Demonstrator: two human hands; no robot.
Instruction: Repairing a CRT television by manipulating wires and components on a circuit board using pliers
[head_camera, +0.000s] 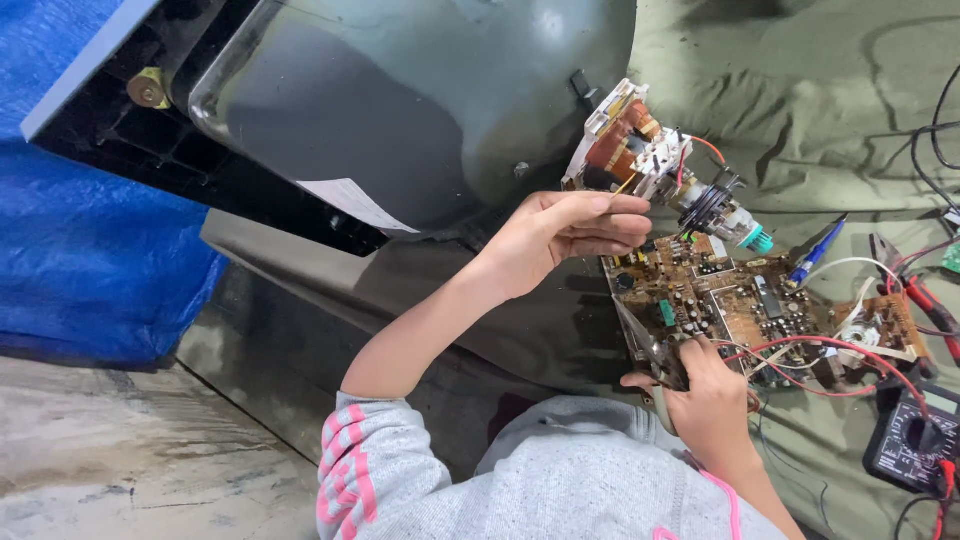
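While left hand (560, 235) hovers | right hand (705, 400) grips pliers (650, 355) (over circuit board (720, 300))

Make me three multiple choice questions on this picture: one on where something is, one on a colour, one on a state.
1. Where does the multimeter lie?
A. At the lower right
B. On the blue tarp
C. On top of the picture tube

2. What colour are the stripes on the grey sleeve?
A. Green
B. Pink
C. Black

3. What is the right hand doing?
A. Resting open and empty
B. Gripping pliers at the circuit board
C. Holding the multimeter

Key: 1 A, it sits by the right edge; 2 B, pink bands show; 3 B, fingers wrap the handles.
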